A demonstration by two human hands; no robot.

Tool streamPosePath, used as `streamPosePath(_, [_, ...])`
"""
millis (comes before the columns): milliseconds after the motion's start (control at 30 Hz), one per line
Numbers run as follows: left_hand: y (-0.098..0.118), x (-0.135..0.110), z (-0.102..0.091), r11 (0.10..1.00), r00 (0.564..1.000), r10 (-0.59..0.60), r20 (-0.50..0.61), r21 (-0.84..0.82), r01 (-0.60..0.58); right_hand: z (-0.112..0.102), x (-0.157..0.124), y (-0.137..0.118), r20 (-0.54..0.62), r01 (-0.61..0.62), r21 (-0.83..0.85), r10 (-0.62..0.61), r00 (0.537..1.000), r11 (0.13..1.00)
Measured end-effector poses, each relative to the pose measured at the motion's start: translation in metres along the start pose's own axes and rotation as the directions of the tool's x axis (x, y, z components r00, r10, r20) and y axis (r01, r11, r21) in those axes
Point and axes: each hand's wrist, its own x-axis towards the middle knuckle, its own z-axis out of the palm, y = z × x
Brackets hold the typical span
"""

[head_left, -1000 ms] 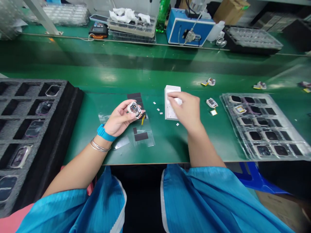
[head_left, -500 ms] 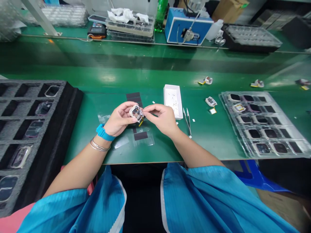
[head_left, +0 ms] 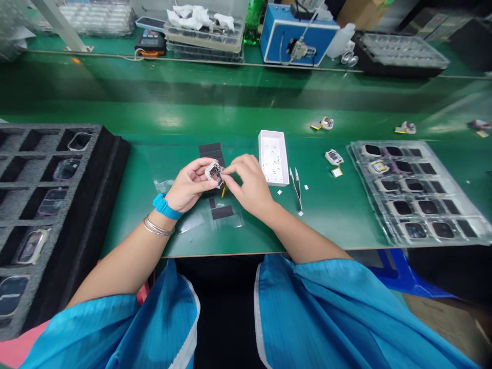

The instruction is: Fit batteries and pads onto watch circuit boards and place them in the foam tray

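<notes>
An opened smartwatch case [head_left: 213, 172] with circuitry showing is gripped by my left hand [head_left: 191, 183], fingers behind it and thumb on its near edge. A yellow-edged part [head_left: 223, 191] hangs below the case. Thumb and index finger of my right hand [head_left: 249, 183] are pinched together at the case's right edge; whatever lies between them is too small to make out. Beneath the hands are dark adhesive strips [head_left: 222, 212] on clear film. Tweezers [head_left: 295, 188] lie to the right of my right hand, beside a white box [head_left: 286, 156] holding tiny parts.
A black foam tray [head_left: 109, 154] with watch cases stands at the left. On the right lies a clear plastic tray [head_left: 369, 205] of watch screens. Several opened watch cases, one nearby [head_left: 333, 157], rest on the green bench [head_left: 326, 225]. A shelf at the back carries a blue machine [head_left: 280, 31].
The watch case has turned and tilted a little in my left hand. My right hand has shifted slightly left and up, its fingers more curled at the case's edge. The view has moved slightly.
</notes>
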Motion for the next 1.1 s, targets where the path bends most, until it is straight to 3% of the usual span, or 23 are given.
streamPosePath(67, [0.002, -0.001, 0.001, 1.0, 1.0, 0.001, 0.013, -0.019, -0.001, 0.002, 0.002, 0.006, 0.104, -0.168, 0.319, 0.142, 0.984, 0.933])
streamPosePath(133, [0.004, -0.002, 0.001, 0.999, 1.0, 0.015, 0.017, -0.032, -0.015, 0.002, 0.004, 0.011, 0.39, -0.386, 0.573, 0.173, 0.904, 0.724])
streamPosePath(200, [0.007, -0.002, -0.001, 0.999, 0.999, 0.03, 0.017, -0.044, -0.03, -0.002, 0.006, 0.014, 0.661, -0.613, 0.618, 0.097, 0.744, 0.493])
streamPosePath(233, [0.008, -0.002, -0.003, 0.998, 0.999, 0.037, 0.015, -0.05, -0.036, -0.006, 0.007, 0.016, 0.734, -0.695, 0.592, 0.083, 0.674, 0.408])
streamPosePath(267, [0.009, -0.002, -0.005, 0.998, 0.999, 0.042, 0.012, -0.054, -0.042, -0.01, 0.009, 0.017, 0.768, -0.744, 0.569, 0.097, 0.633, 0.349])
streamPosePath(300, [0.01, -0.001, -0.007, 0.997, 0.999, 0.047, 0.009, -0.057, -0.046, -0.014, 0.011, 0.018, 0.767, -0.761, 0.564, 0.137, 0.626, 0.319])
streamPosePath(367, [0.011, -0.001, -0.009, 0.998, 0.999, 0.039, 0.008, -0.057, -0.038, -0.022, 0.014, 0.019, 0.666, -0.703, 0.621, 0.241, 0.706, 0.347])
streamPosePath(433, [0.01, -0.001, -0.008, 0.998, 1.0, -0.001, 0.018, -0.059, 0.003, -0.027, 0.017, 0.018, 0.463, -0.547, 0.683, 0.292, 0.837, 0.483])
streamPosePath(500, [0.008, -0.002, -0.006, 0.996, 0.997, -0.063, 0.049, -0.065, 0.066, -0.029, 0.016, 0.014, 0.263, -0.359, 0.663, 0.244, 0.933, 0.657])
streamPosePath(567, [0.006, -0.003, -0.003, 0.991, 0.989, -0.115, 0.097, -0.063, 0.121, -0.028, 0.013, 0.007, 0.144, -0.198, 0.581, 0.14, 0.98, 0.79])
streamPosePath(633, [0.003, -0.003, 0.0, 0.986, 0.979, -0.147, 0.145, -0.057, 0.157, -0.025, 0.01, 0.001, 0.071, -0.075, 0.482, 0.046, 0.996, 0.873])
streamPosePath(733, [0.0, -0.003, 0.001, 0.977, 0.964, -0.185, 0.192, -0.068, 0.201, -0.02, 0.006, -0.004, -0.005, 0.026, 0.359, -0.026, 1.0, 0.933])
streamPosePath(967, [0.001, -0.003, -0.002, 0.961, 0.946, -0.247, 0.211, -0.075, 0.267, -0.017, 0.005, 0.0, -0.023, 0.036, 0.285, -0.031, 0.999, 0.958])
streamPosePath(1100, [0.001, -0.002, 0.005, 0.953, 0.953, -0.289, 0.094, -0.071, 0.296, -0.011, 0.005, 0.002, 0.003, 0.024, 0.194, -0.025, 1.0, 0.981])
